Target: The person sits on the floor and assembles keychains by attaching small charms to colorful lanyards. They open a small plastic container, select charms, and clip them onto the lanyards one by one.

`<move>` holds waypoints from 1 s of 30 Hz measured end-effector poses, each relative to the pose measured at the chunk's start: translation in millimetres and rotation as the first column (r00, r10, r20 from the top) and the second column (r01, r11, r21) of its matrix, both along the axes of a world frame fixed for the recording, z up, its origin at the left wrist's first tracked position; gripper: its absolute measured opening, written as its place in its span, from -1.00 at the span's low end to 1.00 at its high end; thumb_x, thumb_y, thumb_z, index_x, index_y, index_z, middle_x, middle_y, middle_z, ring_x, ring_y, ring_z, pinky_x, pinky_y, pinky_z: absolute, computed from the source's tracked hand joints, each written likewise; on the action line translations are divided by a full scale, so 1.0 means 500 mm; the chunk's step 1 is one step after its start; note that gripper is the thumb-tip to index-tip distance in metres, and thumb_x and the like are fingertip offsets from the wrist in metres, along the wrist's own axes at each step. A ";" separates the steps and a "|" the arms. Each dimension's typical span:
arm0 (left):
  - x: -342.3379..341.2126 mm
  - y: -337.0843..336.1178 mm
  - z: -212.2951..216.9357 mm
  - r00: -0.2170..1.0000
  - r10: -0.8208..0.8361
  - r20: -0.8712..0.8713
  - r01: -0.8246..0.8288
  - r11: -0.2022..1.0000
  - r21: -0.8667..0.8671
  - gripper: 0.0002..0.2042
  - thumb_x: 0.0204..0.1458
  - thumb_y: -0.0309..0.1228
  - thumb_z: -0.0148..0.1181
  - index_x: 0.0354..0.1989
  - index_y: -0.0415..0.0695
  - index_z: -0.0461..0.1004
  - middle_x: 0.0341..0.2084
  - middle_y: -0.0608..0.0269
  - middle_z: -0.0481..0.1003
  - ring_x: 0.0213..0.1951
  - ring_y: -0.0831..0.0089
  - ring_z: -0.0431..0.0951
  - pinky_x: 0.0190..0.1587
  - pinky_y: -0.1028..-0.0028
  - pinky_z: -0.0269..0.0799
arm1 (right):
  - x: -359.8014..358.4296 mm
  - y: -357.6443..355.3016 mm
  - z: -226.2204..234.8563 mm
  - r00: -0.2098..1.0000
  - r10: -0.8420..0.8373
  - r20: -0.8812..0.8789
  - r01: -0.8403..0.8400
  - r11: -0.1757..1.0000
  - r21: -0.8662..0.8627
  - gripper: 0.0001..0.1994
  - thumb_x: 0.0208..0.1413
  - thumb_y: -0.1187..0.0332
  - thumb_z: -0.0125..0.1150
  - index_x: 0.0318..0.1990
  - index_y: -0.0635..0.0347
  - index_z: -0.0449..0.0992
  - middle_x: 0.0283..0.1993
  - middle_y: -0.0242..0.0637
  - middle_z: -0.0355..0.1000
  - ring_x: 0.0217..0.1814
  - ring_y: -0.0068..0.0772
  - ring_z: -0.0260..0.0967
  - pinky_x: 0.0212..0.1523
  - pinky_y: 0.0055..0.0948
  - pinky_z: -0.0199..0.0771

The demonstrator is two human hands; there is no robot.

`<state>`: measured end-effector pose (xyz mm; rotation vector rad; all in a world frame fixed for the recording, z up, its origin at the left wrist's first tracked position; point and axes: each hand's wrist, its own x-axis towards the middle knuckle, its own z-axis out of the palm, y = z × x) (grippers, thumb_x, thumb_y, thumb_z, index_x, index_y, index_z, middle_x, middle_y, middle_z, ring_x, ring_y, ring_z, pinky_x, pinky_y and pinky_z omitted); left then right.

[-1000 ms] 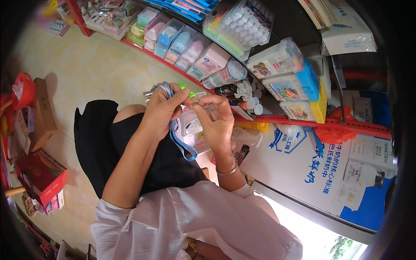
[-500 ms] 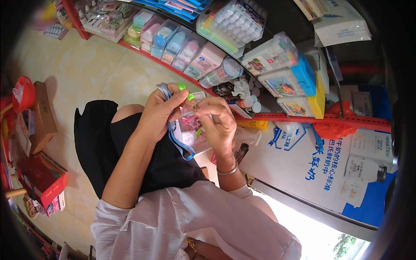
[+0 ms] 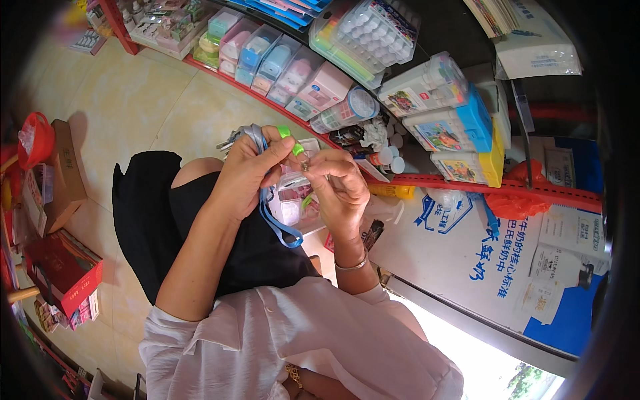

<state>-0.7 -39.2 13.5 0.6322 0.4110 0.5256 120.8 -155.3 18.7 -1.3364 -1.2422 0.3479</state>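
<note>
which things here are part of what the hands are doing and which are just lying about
In use:
green strip, held by the left hand
blue lanyard, hanging from that hand
small metal piece, held by the right hand

Apparently just lying about:
red bowl
cardboard box
blue-lidded case
orange-red plastic bag

At the left edge of the frame, a red bowl [image 3: 45, 141] sits near a brown cardboard box [image 3: 68, 170], with a red box [image 3: 73, 270] below them on the tiled floor [image 3: 127, 100]. Across the top centre, small clear boxes [image 3: 275, 61] stand in a row, ending beside a checked tub [image 3: 337, 119]. Toward the upper right are a blue-edged case [image 3: 433, 132] and a yellow-edged case [image 3: 460, 168]. An orange-red plastic bag [image 3: 513, 205] hangs at the right, by a red shelf rail [image 3: 567, 193], above a white panel [image 3: 427, 273] with blue print.
</note>
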 end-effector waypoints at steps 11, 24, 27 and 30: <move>-0.001 0.002 0.003 0.999 -0.013 -0.030 0.013 1.000 -0.001 -0.82 0.14 -0.36 0.16 -0.46 -0.14 0.39 -0.56 0.20 0.52 -0.69 0.76 0.24 -0.67 0.72 0.00 | -0.006 0.001 0.014 0.991 0.003 -0.137 -0.014 0.997 -0.077 -0.80 -0.01 0.77 0.18 -0.27 0.31 0.43 -0.21 -0.29 0.36 -0.17 -0.58 0.33 -0.12 -0.59 0.35; -0.004 0.002 0.005 0.997 -0.005 -0.079 0.012 0.996 0.084 -0.83 0.12 -0.38 0.19 -0.46 -0.12 0.37 -0.57 0.22 0.51 -0.64 0.75 0.32 -0.66 0.72 0.04 | -0.014 0.000 0.031 0.949 -0.090 -0.302 0.022 0.975 -0.222 -0.85 0.02 0.70 0.20 -0.26 0.32 0.44 -0.24 -0.30 0.45 -0.17 -0.56 0.40 -0.09 -0.57 0.40; -0.004 0.000 0.009 0.994 0.007 -0.111 0.004 0.995 0.096 -0.83 0.12 -0.38 0.20 -0.47 -0.11 0.37 -0.58 0.29 0.49 -0.63 0.75 0.32 -0.64 0.72 0.07 | -0.022 0.007 0.039 0.911 -0.133 -0.390 0.025 0.963 -0.269 -0.89 0.04 0.59 0.24 -0.27 0.32 0.47 -0.28 -0.33 0.49 -0.24 -0.57 0.43 -0.17 -0.58 0.42; -0.005 0.001 0.005 0.994 0.001 -0.113 0.014 0.991 0.131 -0.83 0.11 -0.38 0.20 -0.47 -0.09 0.36 -0.58 0.36 0.48 -0.61 0.75 0.35 -0.61 0.73 0.09 | -0.012 0.003 0.028 0.960 -0.093 -0.265 0.002 0.946 -0.324 -0.88 0.06 0.57 0.22 -0.23 0.33 0.51 -0.26 -0.29 0.51 -0.24 -0.52 0.45 -0.20 -0.55 0.43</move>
